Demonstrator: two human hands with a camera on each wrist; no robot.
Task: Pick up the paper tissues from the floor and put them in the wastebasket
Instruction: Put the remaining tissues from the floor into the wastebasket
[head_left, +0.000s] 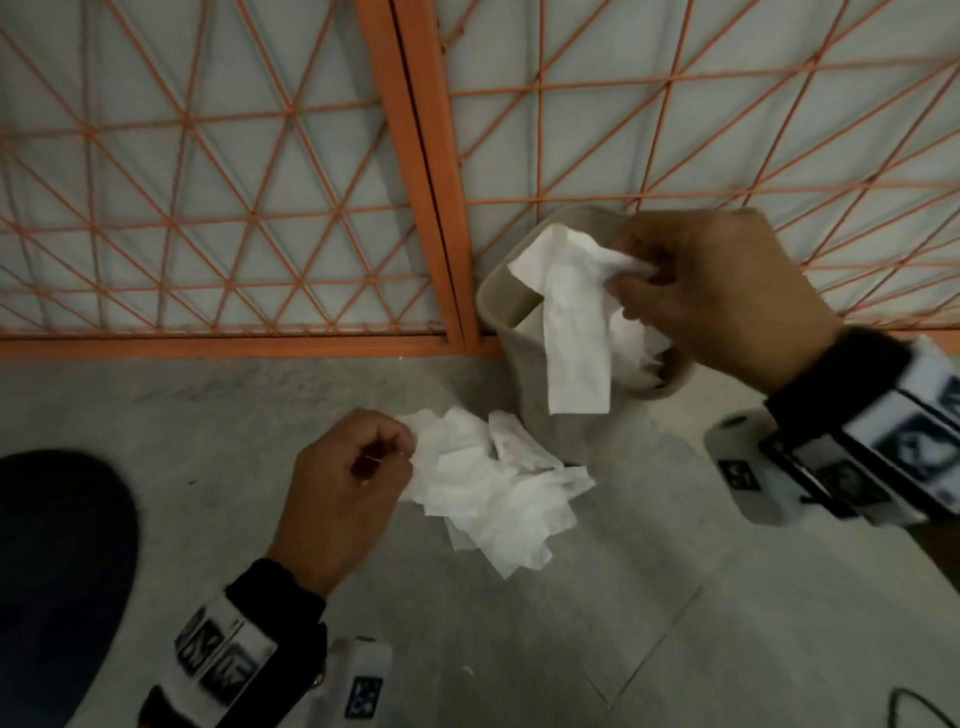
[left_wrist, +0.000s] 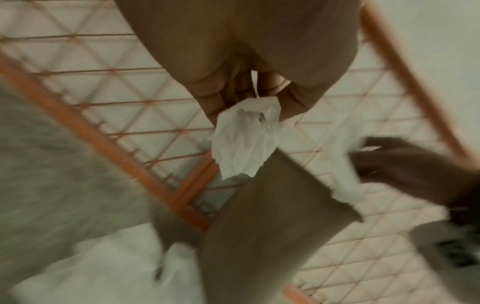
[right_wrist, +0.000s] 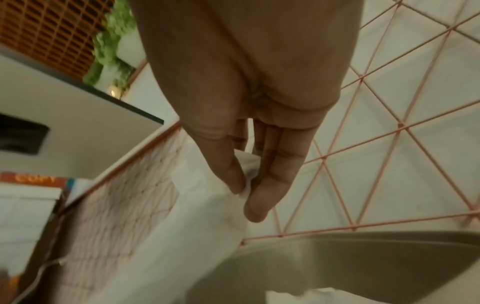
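The right hand (head_left: 717, 296) pinched a tissue (head_left: 571, 322) between thumb and fingers; it hung over the wastebasket's (head_left: 491, 296) mouth. The left hand (head_left: 345, 488), fingers curled, gripped one tissue at the edge of the pile (head_left: 498, 499) on the floor (head_left: 675, 623) beside the basket.

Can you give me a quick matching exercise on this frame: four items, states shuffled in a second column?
Column A
1. long white paper tissue
2. pile of crumpled white paper tissues
3. beige plastic wastebasket
4. orange metal lattice panel

Column B
a. lies on the grey floor, pinched at its edge by the left hand
b. stands upright behind everything
c. hangs from the right hand over the opening
d. stands on the floor against the panel, white tissue already inside

Pairs: 1-c, 2-a, 3-d, 4-b
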